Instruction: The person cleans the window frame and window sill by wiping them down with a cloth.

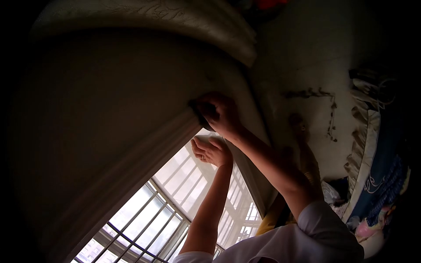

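Observation:
My right hand (223, 116) is closed around a dark object (206, 122), pressed near the end of a long pale edge (162, 136). Shadow keeps me from telling what kind of thing it is. Just below, my left hand (212, 151), with a ring on one finger, is raised in front of the bright window. Its fingers are apart and slightly bent, and I see nothing gripped in them. Both arms reach up from the bottom of the view.
A barred window (144, 219) shines at the lower left. At the top curves a pale padded piece with a stitched pattern (175, 17). To the right are a floor with a dark line pattern (333, 109), a bed-like blue cover with ruffled trim (377, 175), and a plastic bag (331, 193).

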Action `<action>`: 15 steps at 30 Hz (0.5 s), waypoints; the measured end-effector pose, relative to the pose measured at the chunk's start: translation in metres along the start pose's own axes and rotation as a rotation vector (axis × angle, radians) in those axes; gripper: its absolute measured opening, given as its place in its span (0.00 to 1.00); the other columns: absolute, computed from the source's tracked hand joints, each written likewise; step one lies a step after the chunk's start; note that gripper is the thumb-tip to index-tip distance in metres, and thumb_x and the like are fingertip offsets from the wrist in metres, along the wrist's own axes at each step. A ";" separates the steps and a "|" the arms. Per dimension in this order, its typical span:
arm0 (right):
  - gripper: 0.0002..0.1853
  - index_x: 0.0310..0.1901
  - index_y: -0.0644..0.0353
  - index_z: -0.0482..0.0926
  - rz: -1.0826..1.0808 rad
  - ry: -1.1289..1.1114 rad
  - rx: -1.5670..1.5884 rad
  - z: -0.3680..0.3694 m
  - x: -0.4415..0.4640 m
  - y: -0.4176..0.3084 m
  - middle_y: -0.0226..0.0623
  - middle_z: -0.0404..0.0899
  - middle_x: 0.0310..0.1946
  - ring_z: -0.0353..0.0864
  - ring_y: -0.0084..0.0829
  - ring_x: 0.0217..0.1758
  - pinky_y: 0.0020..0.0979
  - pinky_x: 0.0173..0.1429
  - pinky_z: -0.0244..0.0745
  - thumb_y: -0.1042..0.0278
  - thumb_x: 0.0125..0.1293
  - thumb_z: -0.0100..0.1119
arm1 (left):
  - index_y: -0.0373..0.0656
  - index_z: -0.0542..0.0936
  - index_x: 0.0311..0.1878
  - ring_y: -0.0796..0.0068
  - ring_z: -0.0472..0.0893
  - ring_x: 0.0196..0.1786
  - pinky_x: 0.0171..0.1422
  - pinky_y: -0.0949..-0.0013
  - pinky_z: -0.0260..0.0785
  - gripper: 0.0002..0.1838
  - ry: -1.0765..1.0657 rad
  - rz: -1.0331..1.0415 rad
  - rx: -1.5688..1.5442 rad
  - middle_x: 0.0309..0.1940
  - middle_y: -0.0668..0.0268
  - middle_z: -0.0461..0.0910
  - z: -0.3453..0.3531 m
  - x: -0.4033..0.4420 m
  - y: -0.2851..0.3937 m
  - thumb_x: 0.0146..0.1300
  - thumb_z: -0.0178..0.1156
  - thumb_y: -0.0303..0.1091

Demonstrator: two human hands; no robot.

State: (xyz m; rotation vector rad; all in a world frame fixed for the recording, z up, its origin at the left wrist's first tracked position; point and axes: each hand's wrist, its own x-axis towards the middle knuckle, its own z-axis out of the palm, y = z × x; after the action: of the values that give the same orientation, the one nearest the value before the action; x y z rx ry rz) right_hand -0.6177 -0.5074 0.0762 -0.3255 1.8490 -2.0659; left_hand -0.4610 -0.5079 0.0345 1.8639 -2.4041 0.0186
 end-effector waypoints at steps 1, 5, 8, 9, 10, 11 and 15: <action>0.06 0.38 0.56 0.84 0.017 -0.008 0.028 0.003 -0.002 0.008 0.37 0.84 0.35 0.83 0.33 0.37 0.30 0.42 0.78 0.72 0.59 0.63 | 0.39 0.58 0.69 0.51 0.56 0.69 0.65 0.45 0.55 0.34 0.005 -0.004 0.005 0.70 0.59 0.55 -0.002 -0.001 -0.002 0.68 0.40 0.53; 0.08 0.41 0.58 0.84 0.164 -0.082 -0.028 -0.005 0.006 0.024 0.37 0.85 0.34 0.84 0.27 0.34 0.27 0.40 0.78 0.76 0.61 0.60 | 0.39 0.59 0.69 0.51 0.55 0.70 0.67 0.45 0.53 0.33 -0.003 -0.004 0.001 0.71 0.57 0.55 -0.004 -0.002 0.004 0.68 0.41 0.53; 0.05 0.37 0.56 0.83 -0.033 0.004 0.065 0.013 -0.001 -0.021 0.37 0.82 0.33 0.82 0.37 0.36 0.33 0.41 0.77 0.72 0.60 0.61 | 0.37 0.57 0.69 0.50 0.54 0.72 0.70 0.45 0.50 0.39 -0.035 -0.011 -0.039 0.71 0.56 0.53 -0.003 0.000 0.002 0.67 0.43 0.60; 0.05 0.37 0.56 0.83 -0.063 -0.023 0.095 0.012 0.000 -0.044 0.36 0.81 0.33 0.82 0.38 0.36 0.34 0.41 0.77 0.73 0.60 0.61 | 0.37 0.56 0.69 0.50 0.54 0.72 0.70 0.45 0.50 0.41 -0.073 -0.028 0.000 0.71 0.56 0.53 0.001 0.000 -0.004 0.66 0.44 0.63; 0.05 0.38 0.56 0.83 -0.095 -0.046 0.125 0.011 0.003 -0.058 0.36 0.81 0.33 0.82 0.38 0.37 0.34 0.41 0.77 0.73 0.60 0.61 | 0.37 0.56 0.69 0.50 0.54 0.72 0.69 0.45 0.50 0.43 -0.110 -0.042 0.038 0.71 0.56 0.53 0.004 0.001 -0.008 0.64 0.44 0.65; 0.08 0.40 0.58 0.83 -0.085 -0.092 0.133 0.010 0.004 -0.051 0.36 0.81 0.33 0.82 0.30 0.36 0.29 0.43 0.77 0.79 0.60 0.60 | 0.37 0.57 0.69 0.49 0.54 0.72 0.69 0.45 0.51 0.45 -0.079 -0.034 0.007 0.71 0.56 0.54 0.007 0.000 -0.012 0.63 0.45 0.67; 0.09 0.41 0.58 0.83 0.155 -0.131 0.065 -0.001 0.010 -0.005 0.37 0.83 0.36 0.83 0.29 0.37 0.28 0.42 0.77 0.78 0.60 0.60 | 0.41 0.58 0.70 0.50 0.55 0.71 0.70 0.44 0.49 0.38 -0.015 -0.020 -0.056 0.71 0.56 0.54 -0.004 -0.001 0.004 0.68 0.40 0.61</action>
State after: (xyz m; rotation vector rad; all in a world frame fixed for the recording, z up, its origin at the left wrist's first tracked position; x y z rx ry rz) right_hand -0.6274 -0.5099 0.0802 -0.2841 1.6722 -1.9481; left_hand -0.4640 -0.5063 0.0383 1.8706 -2.3695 -0.0632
